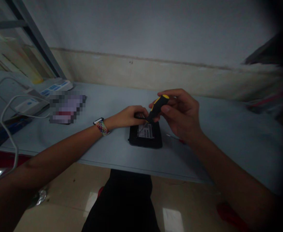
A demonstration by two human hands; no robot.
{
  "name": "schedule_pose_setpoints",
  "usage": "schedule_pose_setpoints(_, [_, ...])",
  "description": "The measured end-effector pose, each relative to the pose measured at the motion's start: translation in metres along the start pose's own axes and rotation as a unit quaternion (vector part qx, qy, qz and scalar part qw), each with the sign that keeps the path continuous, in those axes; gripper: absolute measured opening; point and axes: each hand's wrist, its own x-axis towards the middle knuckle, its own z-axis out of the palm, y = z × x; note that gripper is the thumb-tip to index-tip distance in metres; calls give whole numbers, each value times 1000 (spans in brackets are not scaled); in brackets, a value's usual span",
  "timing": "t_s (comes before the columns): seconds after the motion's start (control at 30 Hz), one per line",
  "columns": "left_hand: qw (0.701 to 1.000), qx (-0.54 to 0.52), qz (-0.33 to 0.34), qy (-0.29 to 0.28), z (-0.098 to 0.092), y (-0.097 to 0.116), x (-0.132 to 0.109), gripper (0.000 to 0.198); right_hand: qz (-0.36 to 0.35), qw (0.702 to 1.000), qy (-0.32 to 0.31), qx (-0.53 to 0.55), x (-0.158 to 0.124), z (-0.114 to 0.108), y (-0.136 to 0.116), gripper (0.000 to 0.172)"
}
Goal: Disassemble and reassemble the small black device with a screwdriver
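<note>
A small flat black device (pixel 145 141) with a white printed label lies on the table. My left hand (pixel 135 116) rests at its far left edge, fingers curled in and gripping it there; the fingertips are partly hidden. In my right hand (pixel 183 112) is a screwdriver (pixel 159 108) with a black and yellow handle, held by thumb and fingers. It tilts down to the left, and its thin shaft reaches over the label. Whether the tip touches the device I cannot tell. Just right of the device lies a thin metal tool (pixel 172 137) with a red end, partly behind my right wrist.
A blurred-out phone-like object (pixel 67 106) lies on the table (pixel 117 148) at left. Behind it are a white power strip (pixel 56 87) and looping white cable (pixel 17 96). A metal frame post (pixel 42 45) stands at the back left, and a wall (pixel 141 71) closes the far side.
</note>
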Motion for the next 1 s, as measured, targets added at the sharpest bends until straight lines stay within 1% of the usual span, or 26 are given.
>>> schedule_pose_setpoints(0.17, [1000,-2,5,-2,1,-3,0,20,-4,1000,-5,10,-1,1,2,31])
schedule_pose_setpoints(0.33, [1000,5,4,3,1,-8,1,24,-14,999,-16,46,0,3,2,28])
schedule_pose_setpoints(0.47, [1000,3,-2,4,1,-7,0,25,-7,999,-13,30,-1,3,2,28])
schedule_pose_setpoints(0.7, [1000,-20,-12,-5,1,-7,0,23,-12,999,-24,23,-2,1,5,30])
schedule_pose_setpoints(0.87, [999,-32,-13,-9,1,-1,-1,20,-19,999,-36,22,-3,1,3,27])
schedule_pose_setpoints(1.0, [999,-28,-18,-12,1,5,0,16,-28,999,-41,21,-5,1,1,28])
